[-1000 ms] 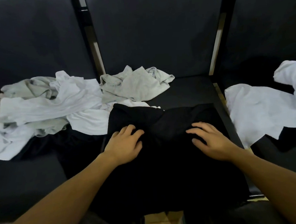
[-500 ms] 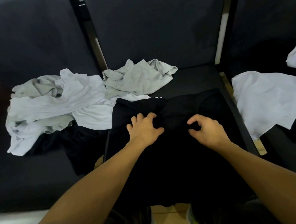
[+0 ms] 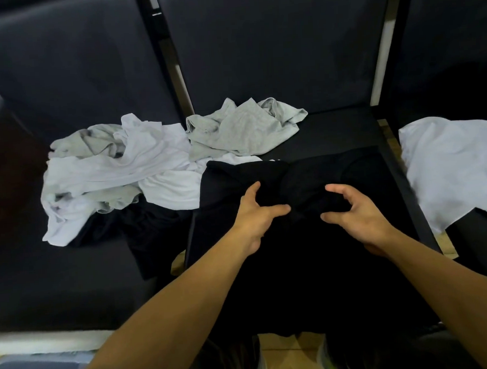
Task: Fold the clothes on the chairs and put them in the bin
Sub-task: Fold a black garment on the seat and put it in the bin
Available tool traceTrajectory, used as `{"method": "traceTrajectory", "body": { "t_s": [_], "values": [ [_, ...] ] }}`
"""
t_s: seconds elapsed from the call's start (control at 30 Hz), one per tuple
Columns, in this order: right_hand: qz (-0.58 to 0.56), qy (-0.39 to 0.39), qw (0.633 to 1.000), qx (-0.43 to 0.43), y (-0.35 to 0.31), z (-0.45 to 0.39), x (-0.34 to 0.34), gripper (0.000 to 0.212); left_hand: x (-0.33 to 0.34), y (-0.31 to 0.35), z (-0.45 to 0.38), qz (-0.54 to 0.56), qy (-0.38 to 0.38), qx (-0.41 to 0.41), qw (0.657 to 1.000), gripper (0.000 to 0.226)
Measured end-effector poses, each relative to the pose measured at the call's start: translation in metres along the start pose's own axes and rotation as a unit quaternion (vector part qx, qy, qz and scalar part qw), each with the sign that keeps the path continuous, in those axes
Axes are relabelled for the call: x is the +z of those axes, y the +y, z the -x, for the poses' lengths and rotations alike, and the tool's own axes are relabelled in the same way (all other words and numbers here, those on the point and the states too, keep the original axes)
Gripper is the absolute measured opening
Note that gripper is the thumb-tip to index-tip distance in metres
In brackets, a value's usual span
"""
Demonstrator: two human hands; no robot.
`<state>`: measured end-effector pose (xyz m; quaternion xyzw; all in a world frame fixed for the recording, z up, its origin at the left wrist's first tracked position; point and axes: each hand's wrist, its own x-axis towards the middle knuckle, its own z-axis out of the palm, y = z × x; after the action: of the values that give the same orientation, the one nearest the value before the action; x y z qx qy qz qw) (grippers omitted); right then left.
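black garment [image 3: 298, 266] spread on middle chair seat [image 3: 341, 132] | my left hand [image 3: 255, 215] grip pinches a bunched fold | my right hand [image 3: 355, 211] grip pinches it too

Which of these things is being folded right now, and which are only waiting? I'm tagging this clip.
In hand:
black garment, gripped by left hand and right hand

Lying about:
grey shirt
white and grey pile
white cloth
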<state>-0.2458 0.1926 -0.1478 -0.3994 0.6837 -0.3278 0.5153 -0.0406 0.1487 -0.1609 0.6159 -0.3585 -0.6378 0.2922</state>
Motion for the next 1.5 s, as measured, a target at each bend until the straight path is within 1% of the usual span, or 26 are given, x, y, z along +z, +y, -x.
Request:
{"method": "traceTrajectory", "body": {
  "t_s": [0.07, 0.17, 0.2, 0.23, 0.3, 0.37, 0.43, 0.53, 0.63, 0.7, 0.77, 0.8, 0.83, 0.9, 0.97, 1.03, 1.13, 1.2, 1.27, 1.3, 1.33, 1.37, 1.4, 1.43, 1.47, 1.5],
  "values": [
    [0.002, -0.004, 1.000, 0.004, -0.002, 0.002, 0.000, 0.064, 0.001, 0.002, 0.003, 0.009, -0.004, -0.009, 1.000, 0.105],
    [-0.031, -0.010, 0.999, 0.005, -0.003, 0.003, 0.000, 0.065, -0.002, 0.008, 0.015, 0.066, 0.014, -0.038, 0.997, 0.093],
    [-0.049, -0.007, 0.999, 0.010, -0.004, 0.004, 0.001, 0.065, -0.004, 0.008, 0.019, 0.087, 0.017, -0.059, 0.994, 0.083],
    [-0.066, -0.002, 0.998, 0.015, -0.004, 0.003, 0.002, 0.065, -0.006, 0.008, 0.023, 0.097, 0.015, -0.079, 0.992, 0.065],
    [-0.094, -0.002, 0.995, 0.033, -0.005, 0.006, 0.002, 0.071, -0.010, 0.009, 0.031, 0.081, -0.006, -0.115, 0.990, 0.040],
    [-0.086, -0.024, 0.994, 0.070, -0.005, 0.011, -0.002, 0.081, -0.015, 0.009, 0.036, 0.040, -0.040, -0.140, 0.989, 0.031],
    [-0.046, -0.041, 0.993, 0.105, -0.005, 0.014, -0.009, 0.083, -0.020, 0.011, 0.039, -0.026, -0.049, -0.133, 0.990, 0.036],
    [-0.010, -0.044, 0.992, 0.115, -0.001, 0.024, -0.015, 0.076, -0.025, 0.013, 0.045, -0.149, -0.026, -0.095, 0.984, 0.065],
    [0.030, -0.063, 0.991, 0.112, 0.004, 0.036, -0.015, 0.073, -0.028, 0.008, 0.053, -0.222, -0.004, -0.080, 0.972, 0.069],
    [0.051, -0.075, 0.991, 0.101, 0.005, 0.047, -0.016, 0.073, -0.030, 0.005, 0.057, -0.182, -0.007, -0.102, 0.978, 0.061],
    [0.031, -0.074, 0.993, 0.089, 0.005, 0.053, -0.017, 0.073, -0.033, 0.006, 0.061, -0.083, -0.016, -0.124, 0.989, 0.036],
    [0.011, -0.070, 0.993, 0.091, 0.006, 0.055, -0.019, 0.073, -0.032, 0.007, 0.067, -0.053, -0.014, -0.128, 0.990, 0.025],
    [-0.009, -0.068, 0.993, 0.095, 0.007, 0.058, -0.021, 0.073, -0.034, 0.005, 0.070, -0.050, -0.009, -0.127, 0.991, 0.020],
    [0.002, -0.076, 0.991, 0.112, 0.012, 0.062, -0.023, 0.072, -0.037, -0.005, 0.074, -0.096, 0.000, -0.129, 0.987, 0.030],
    [0.084, -0.100, 0.984, 0.123, 0.018, 0.068, -0.026, 0.072, -0.041, -0.014, 0.077, -0.142, 0.002, -0.141, 0.980, 0.044],
    [0.144, -0.116, 0.975, 0.126, 0.023, 0.070, -0.028, 0.072, -0.045, -0.020, 0.078, -0.147, 0.007, -0.149, 0.978, 0.051],
    [0.151, -0.103, 0.976, 0.114, 0.028, 0.068, -0.027, 0.065, -0.047, -0.026, 0.079, -0.162, 0.013, -0.141, 0.977, 0.057],
    [0.112, -0.100, 0.983, 0.110, 0.029, 0.067, -0.026, 0.060, -0.046, -0.026, 0.079, -0.163, 0.019, -0.132, 0.978, 0.062],
    [0.055, -0.107, 0.984, 0.129, 0.028, 0.070, -0.029, 0.056, -0.051, -0.021, 0.080, -0.126, 0.023, -0.140, 0.982, 0.052],
    [0.058, -0.120, 0.981, 0.143, 0.027, 0.073, -0.032, 0.051, -0.054, -0.018, 0.084, -0.129, 0.011, -0.154, 0.980, 0.039],
    [0.097, -0.139, 0.974, 0.153, 0.027, 0.075, -0.035, 0.044, -0.058, -0.015, 0.088, -0.179, -0.017, -0.164, 0.970, 0.024],
    [0.159, -0.156, 0.962, 0.157, 0.030, 0.077, -0.038, 0.036, -0.063, -0.015, 0.091, -0.272, -0.049, -0.166, 0.947, 0.016],
    [0.235, -0.160, 0.947, 0.148, 0.032, 0.077, -0.041, 0.031, -0.070, -0.016, 0.091, -0.371, -0.071, -0.156, 0.913, 0.020],
    [0.316, -0.144, 0.930, 0.121, 0.035, 0.076, -0.044, 0.029, -0.076, -0.017, 0.089, -0.452, -0.078, -0.137, 0.878, 0.026],
    [0.388, -0.113, 0.911, 0.080, 0.037, 0.075, -0.045, 0.027, -0.083, -0.018, 0.084, -0.498, -0.061, -0.114, 0.858, 0.030],
    [0.435, -0.082, 0.896, 0.031, 0.037, 0.074, -0.044, 0.025, -0.088, -0.017, 0.078, -0.521, -0.022, -0.082, 0.849, 0.032]
  ]
}}
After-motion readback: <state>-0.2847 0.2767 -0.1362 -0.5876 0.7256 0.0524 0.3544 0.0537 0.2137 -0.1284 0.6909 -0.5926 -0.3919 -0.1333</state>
